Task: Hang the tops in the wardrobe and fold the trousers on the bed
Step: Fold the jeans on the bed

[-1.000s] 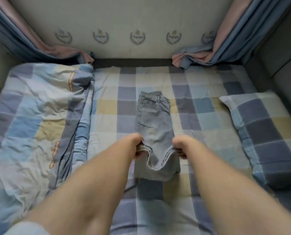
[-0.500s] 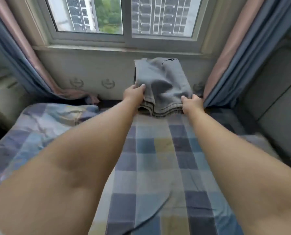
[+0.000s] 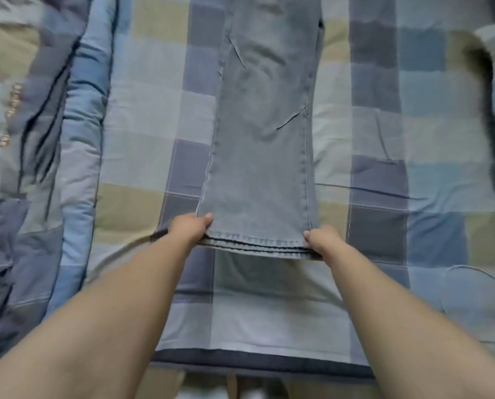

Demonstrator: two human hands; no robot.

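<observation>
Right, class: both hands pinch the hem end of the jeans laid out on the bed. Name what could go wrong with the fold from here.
1. The jeans already show creases; folding over them may press the creases in.
2. The left hand and right hand grip only the hem corners, so the stacked hem layers between them could sag or slip out of line.
3. The rumpled duvet lies close alongside; a wide swing might snag it.

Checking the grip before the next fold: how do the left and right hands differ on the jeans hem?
The left hand sits at the hem's left corner, slightly farther up the bed than the right hand at the right corner. The left hand's thumb lies on top of the jeans, pointing inward; the right hand shows only a little of its thumb at the edge. Both pinch the stacked hems.
</observation>
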